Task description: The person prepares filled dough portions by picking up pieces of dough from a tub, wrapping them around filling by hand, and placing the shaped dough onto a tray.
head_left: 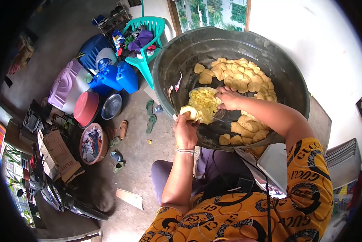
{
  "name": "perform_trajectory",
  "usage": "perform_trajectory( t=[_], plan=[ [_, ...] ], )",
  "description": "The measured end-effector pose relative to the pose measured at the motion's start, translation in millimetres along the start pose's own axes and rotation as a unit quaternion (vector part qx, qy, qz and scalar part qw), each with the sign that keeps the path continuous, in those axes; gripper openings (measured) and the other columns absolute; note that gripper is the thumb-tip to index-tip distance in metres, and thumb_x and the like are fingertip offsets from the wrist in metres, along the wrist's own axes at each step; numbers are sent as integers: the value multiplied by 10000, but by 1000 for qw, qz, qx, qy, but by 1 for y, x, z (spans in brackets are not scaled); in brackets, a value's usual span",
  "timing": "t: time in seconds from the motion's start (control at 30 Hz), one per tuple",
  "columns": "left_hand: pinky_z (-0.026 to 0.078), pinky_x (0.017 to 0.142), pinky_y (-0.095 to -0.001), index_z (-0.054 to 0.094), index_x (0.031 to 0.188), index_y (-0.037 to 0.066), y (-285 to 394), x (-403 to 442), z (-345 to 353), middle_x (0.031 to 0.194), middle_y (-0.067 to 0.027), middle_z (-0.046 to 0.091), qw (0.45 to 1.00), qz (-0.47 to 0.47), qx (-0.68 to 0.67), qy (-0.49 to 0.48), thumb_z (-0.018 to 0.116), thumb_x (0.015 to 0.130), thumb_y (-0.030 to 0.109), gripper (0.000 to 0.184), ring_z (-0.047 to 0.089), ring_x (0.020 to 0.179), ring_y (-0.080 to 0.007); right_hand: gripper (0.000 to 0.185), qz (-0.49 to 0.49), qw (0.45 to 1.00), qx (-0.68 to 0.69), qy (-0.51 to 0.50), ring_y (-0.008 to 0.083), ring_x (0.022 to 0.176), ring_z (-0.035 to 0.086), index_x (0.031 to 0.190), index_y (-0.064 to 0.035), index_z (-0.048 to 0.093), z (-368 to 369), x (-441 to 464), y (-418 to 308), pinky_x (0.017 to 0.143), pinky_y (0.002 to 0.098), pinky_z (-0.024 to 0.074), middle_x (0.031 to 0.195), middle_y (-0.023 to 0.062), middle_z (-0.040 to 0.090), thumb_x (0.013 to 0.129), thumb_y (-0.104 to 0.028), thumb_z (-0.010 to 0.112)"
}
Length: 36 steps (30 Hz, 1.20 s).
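My left hand (185,131) is closed around a pale flattened piece of dough (189,111), at the near left rim of a clear bowl. Chunky yellow filling (205,103) lies in that bowl. At the bowl's right side is my right hand (228,99), its fingers bent together against the filling; their tips are partly hidden, so what they pinch does not show. Around the bowl, inside a large black tub (164,72), lie many rounded dough pieces (239,74). A smaller group of dough pieces (247,129) sits nearer to me, below my right forearm.
On the left stand a green chair (146,64) heaped with clothes, blue jugs (126,76), a red basin (86,108) and a laundry tub (102,155). Slippers (150,123) lie on the floor. A motorcycle (54,193) is at lower left, stacked trays (342,159) at right.
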<state>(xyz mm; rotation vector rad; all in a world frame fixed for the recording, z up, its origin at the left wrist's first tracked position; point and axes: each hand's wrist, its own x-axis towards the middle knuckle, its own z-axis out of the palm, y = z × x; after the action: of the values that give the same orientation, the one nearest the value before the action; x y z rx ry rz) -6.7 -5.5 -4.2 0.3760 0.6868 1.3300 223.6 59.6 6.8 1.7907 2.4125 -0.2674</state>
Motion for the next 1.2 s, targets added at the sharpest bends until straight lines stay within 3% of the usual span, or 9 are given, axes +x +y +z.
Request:
perform_trajectory(
  t=[0.1,0.2,0.3,0.57,0.77,0.87,0.97,1.2],
  plan=[
    [440,763,-374,562,994,92,0,1,-2,963,-27,596,1000,-4,2,-9,596,825,199,203,548,884,-176,570,-13,998,51,-25,296,1264,301,1285,-166,471,-7,9,6,1050,465,258,1364,95,333,786,-352,673],
    [450,750,-372,562,992,91,-1,1,-5,957,-29,598,1000,-6,8,-12,586,831,196,193,555,865,-180,519,-14,995,79,51,280,1236,329,1205,-141,524,0,6,7,1039,457,265,1308,78,384,760,-343,699],
    [458,736,-368,563,992,92,-2,2,-6,949,-32,600,1000,-2,0,-3,584,834,196,191,560,851,-181,490,-29,997,-10,75,269,1224,345,1141,-125,549,9,-1,6,1019,446,283,1267,68,416,728,-322,725],
    [458,736,-363,565,997,93,-2,2,-7,951,-25,600,1000,0,0,-7,586,836,205,197,556,859,-170,491,19,1000,-7,20,252,1205,377,1124,-150,559,-27,-2,12,989,412,313,1233,50,443,688,-275,747],
    [458,735,-357,565,1001,89,-3,2,-7,955,-24,599,1000,0,1,-2,585,836,205,202,554,866,-165,472,-29,996,54,65,265,1251,344,1220,-195,528,-9,2,18,1040,428,291,1290,72,415,768,-200,664],
    [449,722,-353,565,993,105,-2,0,-4,931,-19,608,1000,2,5,2,546,861,175,150,563,841,-151,434,-67,996,11,55,272,1262,334,1230,-201,532,-8,0,14,1054,439,278,1315,84,401,805,-171,611],
    [451,736,-360,564,999,97,-1,-1,-5,943,-23,604,1000,5,9,-5,563,849,184,174,559,856,-162,380,-36,997,-51,35,273,1257,340,1193,-190,560,-1,3,16,1045,431,288,1308,82,409,815,-171,595],
    [446,708,-353,564,988,103,0,-2,-2,909,-24,608,1000,1,10,4,513,882,155,129,564,820,-151,321,-40,998,-18,49,256,1202,386,1068,-127,588,-9,0,13,1008,418,319,1248,63,446,759,-163,667]
  ],
)
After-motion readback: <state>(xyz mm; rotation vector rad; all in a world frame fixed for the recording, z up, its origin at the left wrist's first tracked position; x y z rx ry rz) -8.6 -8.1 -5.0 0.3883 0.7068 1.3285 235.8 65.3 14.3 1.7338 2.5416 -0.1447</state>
